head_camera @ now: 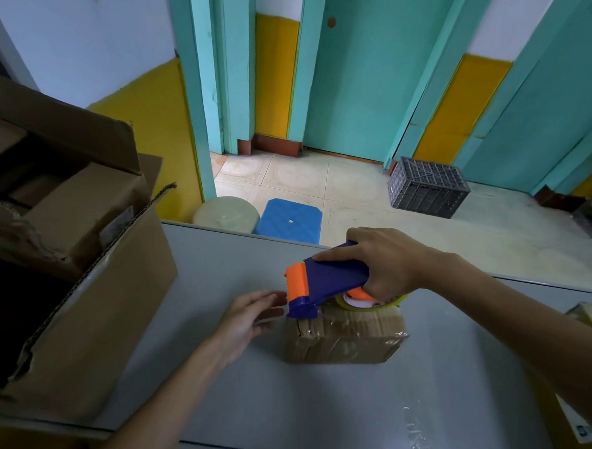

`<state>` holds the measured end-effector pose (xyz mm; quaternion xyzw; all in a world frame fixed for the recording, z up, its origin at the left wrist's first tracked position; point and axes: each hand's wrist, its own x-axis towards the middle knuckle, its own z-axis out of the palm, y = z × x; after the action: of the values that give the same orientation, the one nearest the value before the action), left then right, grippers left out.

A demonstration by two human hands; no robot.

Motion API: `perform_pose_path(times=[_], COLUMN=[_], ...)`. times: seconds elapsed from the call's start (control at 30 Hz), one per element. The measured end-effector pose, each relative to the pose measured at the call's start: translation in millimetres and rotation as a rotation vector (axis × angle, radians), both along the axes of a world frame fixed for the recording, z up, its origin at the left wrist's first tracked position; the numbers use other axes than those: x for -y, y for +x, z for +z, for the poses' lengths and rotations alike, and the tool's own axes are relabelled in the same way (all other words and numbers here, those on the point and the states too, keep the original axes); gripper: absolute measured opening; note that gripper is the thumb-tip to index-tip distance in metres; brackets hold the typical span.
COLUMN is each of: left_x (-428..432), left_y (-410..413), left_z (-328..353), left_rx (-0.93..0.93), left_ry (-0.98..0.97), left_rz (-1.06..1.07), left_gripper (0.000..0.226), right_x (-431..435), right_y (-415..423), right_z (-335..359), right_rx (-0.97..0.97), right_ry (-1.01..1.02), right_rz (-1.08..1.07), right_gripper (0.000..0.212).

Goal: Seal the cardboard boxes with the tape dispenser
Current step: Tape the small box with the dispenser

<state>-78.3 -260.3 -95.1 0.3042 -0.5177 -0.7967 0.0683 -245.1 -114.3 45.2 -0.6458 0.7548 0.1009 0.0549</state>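
A small cardboard box (347, 340) lies on the grey table (312, 407), with shiny clear tape over its top and front. My right hand (385, 263) grips the handle of the blue and orange tape dispenser (322, 284), which rests on the box's top with its orange cutter end over the left edge. A roll of clear tape (369, 303) shows under my palm. My left hand (248, 316) is at the box's left end with its fingers straight, the fingertips right by the dispenser's nose; whether they touch the box is unclear.
A large open carton (79, 281) holding smaller boxes fills the table's left side. Another package (588, 317) lies at the right edge. Beyond the table stand a blue stool (289, 219), a round pale stool (226, 214) and a dark plastic crate (427, 188) on the floor.
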Motion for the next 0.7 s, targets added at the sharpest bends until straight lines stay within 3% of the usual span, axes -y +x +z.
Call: perform_pose_path(times=[0.23,0.47,0.7], left_x=[-13,-19,-22], left_y=[-1,-3,-5], left_z=[14,22,31], left_rx=[-0.084,-0.135,-0.172], left_ry=[0.099,0.108,0.011], left_rz=[-0.037,0.065,0.040], left_gripper=[0.020,0.023,0.014], right_x=[-6,-17,-23], right_y=[1,-1,-5], right_z=[0,-5,-1], right_rx=[-0.025,-0.041,0.040], right_ry=[-0.060,-0.168,-0.243], right_rz=[0.064,0.110,0.075], right_gripper=[0.070,0.073,0.075])
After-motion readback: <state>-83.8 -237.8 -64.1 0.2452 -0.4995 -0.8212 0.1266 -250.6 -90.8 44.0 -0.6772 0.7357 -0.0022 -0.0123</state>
